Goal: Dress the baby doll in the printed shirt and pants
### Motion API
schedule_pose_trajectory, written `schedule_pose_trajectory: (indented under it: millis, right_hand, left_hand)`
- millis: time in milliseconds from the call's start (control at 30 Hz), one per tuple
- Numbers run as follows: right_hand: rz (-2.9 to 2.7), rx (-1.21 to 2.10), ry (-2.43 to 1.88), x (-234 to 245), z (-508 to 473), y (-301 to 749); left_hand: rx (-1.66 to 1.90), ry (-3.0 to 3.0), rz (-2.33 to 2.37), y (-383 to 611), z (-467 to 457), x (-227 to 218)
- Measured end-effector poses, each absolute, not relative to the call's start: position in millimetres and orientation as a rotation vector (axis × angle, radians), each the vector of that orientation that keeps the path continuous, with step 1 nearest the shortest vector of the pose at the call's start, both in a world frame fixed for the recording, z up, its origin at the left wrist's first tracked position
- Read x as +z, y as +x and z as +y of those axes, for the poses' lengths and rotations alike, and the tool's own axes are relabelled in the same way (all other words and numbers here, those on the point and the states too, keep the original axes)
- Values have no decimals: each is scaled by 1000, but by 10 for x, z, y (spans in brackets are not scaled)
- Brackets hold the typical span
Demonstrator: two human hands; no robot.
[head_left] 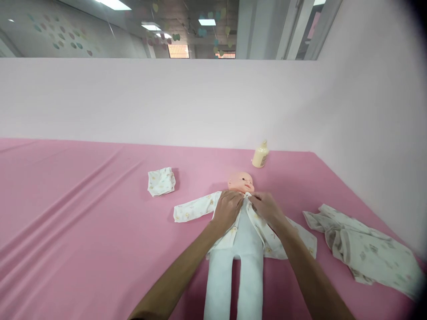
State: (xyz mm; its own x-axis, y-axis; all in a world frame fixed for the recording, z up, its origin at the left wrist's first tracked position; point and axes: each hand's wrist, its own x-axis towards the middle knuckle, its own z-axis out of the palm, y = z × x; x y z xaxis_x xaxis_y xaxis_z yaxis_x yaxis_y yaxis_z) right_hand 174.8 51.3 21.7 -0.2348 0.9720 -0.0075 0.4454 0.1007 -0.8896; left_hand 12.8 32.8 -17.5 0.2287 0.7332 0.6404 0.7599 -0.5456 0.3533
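Both hands, left (227, 209) and right (267, 209), pinch the shirt (196, 207) collar shut under the doll (240, 181) chin, bottle (260, 155) at one o'clock beyond.

A single camera, worn on the person's head, looked forward and down along both forearms onto a pink-covered bed (83, 213). It sat close above the near edge, so the doll (240, 222) lay centred low in view. The view faced a pale wall (167, 102) at the far side, with another wall closing the right. Ceiling lights (207, 22) showed along the top.
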Motion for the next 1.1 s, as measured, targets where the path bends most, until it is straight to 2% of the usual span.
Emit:
schedule_pose_trajectory:
  millis: [533, 800, 1100]
  right_hand:
    - [-2147, 452, -1411, 197, 231, 1584]
    - [-2067, 523, -1407, 200, 190, 1512]
    - [-1972, 577, -1644, 180, 357, 1726]
  left_hand:
    - [-1315, -2511, -1487, 122, 294, -117]
    - [-1338, -2530, -1525, 116, 313, -103]
    - [-1425, -2491, -1573, 135, 301, -104]
